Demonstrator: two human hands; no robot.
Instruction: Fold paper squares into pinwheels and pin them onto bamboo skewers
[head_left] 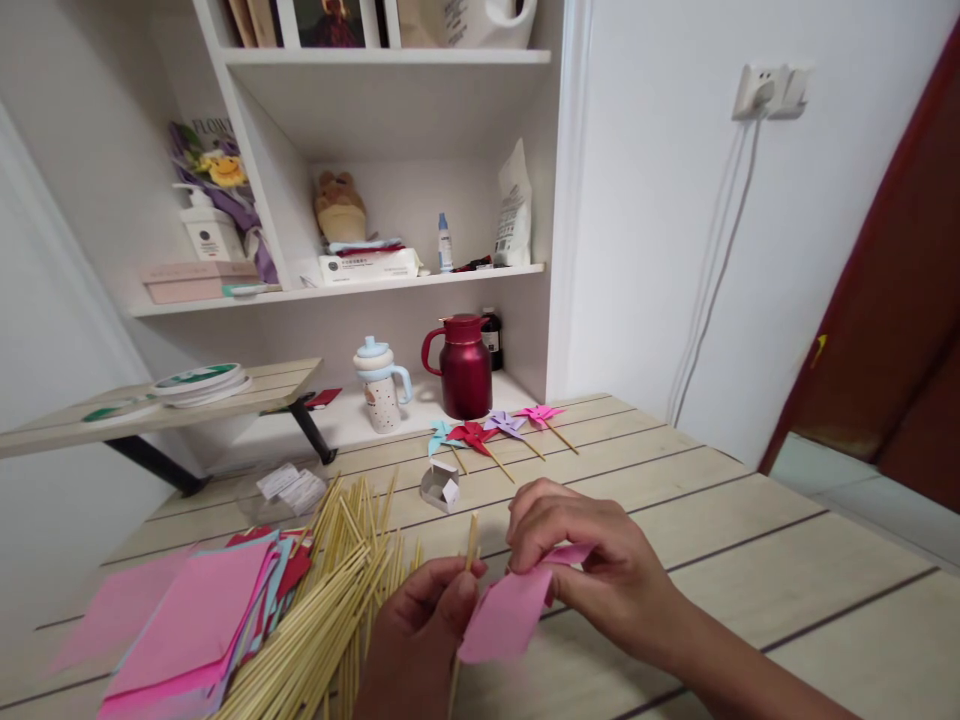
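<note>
Between the thumb and fingers of my left hand (431,620) a thin wooden stick (472,540) stands nearly upright. My right hand (581,560) pinches a piece of pink paper (510,612), which is bent over and hangs beside the stick. Whether paper and stick touch I cannot tell. To the left of my left hand lies a large heap of wooden sticks (322,610). Beyond my hands are several finished paper pinwheels on sticks, among them a red pinwheel (472,437) and a bright pink pinwheel (538,416).
A stack of coloured paper sheets (191,610) lies at the left. A small open box (441,486) and a clear container (289,490) sit farther back. Behind them stand a red jug (466,368) and a speckled cup (381,388). A small raised shelf (277,378) overhangs the left side.
</note>
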